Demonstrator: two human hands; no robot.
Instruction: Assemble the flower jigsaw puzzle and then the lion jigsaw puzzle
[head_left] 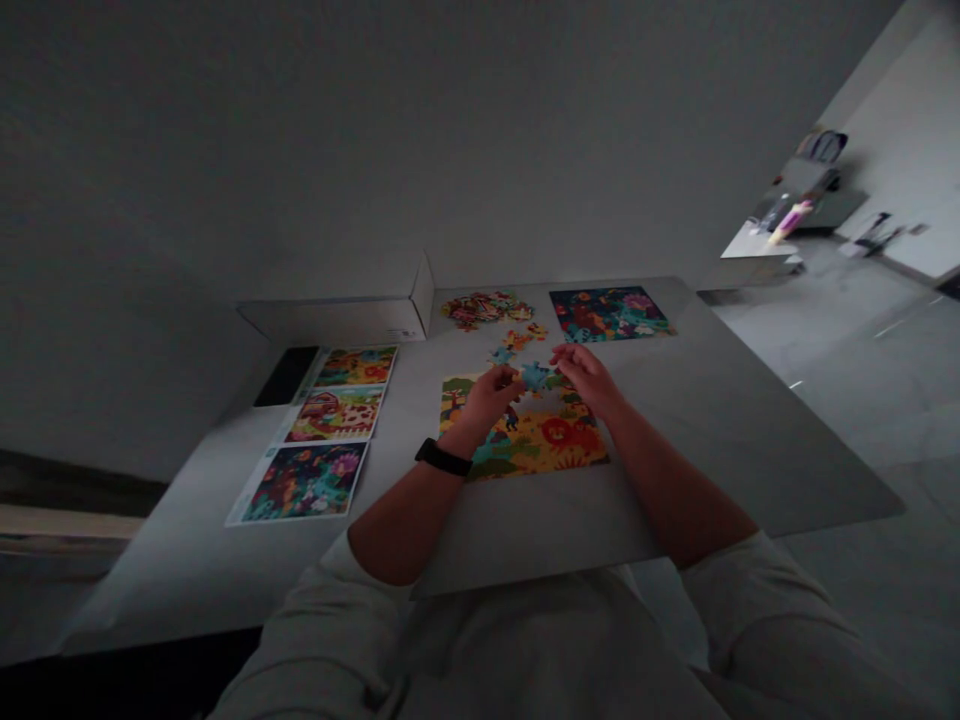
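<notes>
A light-blue jigsaw piece [535, 376] sits between my hands, above the top part of a mostly assembled jigsaw puzzle [536, 445] with a red lion on yellow ground. My left hand [491, 395], with a black band on its wrist, pinches the piece's left side. On the other side, my right hand [586, 375] has its fingers bent together close to the piece's right edge. Whether something small is in those fingertips cannot be made out. Just beyond my left hand lie loose blue pieces [500, 355] and orange pieces [519, 338].
A heap of jigsaw pieces [484, 308] lies at the back. Right of it is a dark, colourful puzzle [611, 313]. At the left are a sheet with three pictures [334, 413], a black flat object [286, 376] and a white box [337, 320] against the wall.
</notes>
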